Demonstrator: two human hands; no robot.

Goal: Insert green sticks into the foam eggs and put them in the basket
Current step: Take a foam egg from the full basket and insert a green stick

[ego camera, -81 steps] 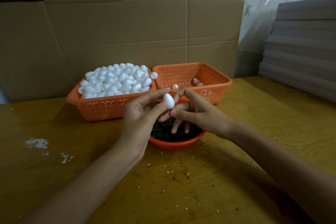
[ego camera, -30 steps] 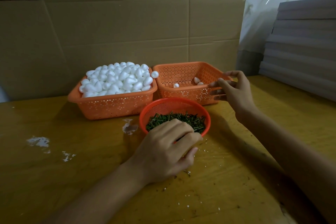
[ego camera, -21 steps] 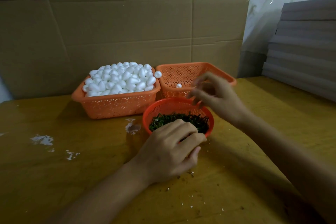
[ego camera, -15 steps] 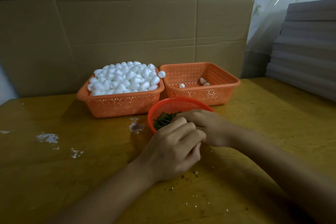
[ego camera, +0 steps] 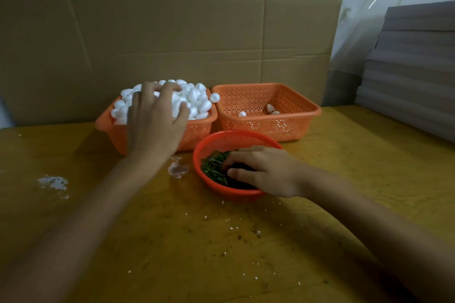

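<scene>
The left hand (ego camera: 155, 118) lies spread over the foam eggs (ego camera: 197, 98) heaped in the left basket (ego camera: 197, 133). The right hand (ego camera: 266, 170) is down in the round bowl (ego camera: 229, 138) of green sticks (ego camera: 213, 167), fingers curled, can't tell if it's pinching one. Three eggs sit in the right basket (ego camera: 270, 128).

The left hand (ego camera: 154, 125) lies spread on the heap of white foam eggs (ego camera: 197, 99) that fills the orange basket (ego camera: 197, 133) under it. The right hand (ego camera: 268, 172) dips fingers-down into the green sticks (ego camera: 213, 167) in a round red bowl (ego camera: 221, 136); whether it pinches one is hidden. Beyond that hand, a second orange basket (ego camera: 270, 128) holds three eggs (ego camera: 270, 108) on the counter (ego camera: 221, 241).
</scene>
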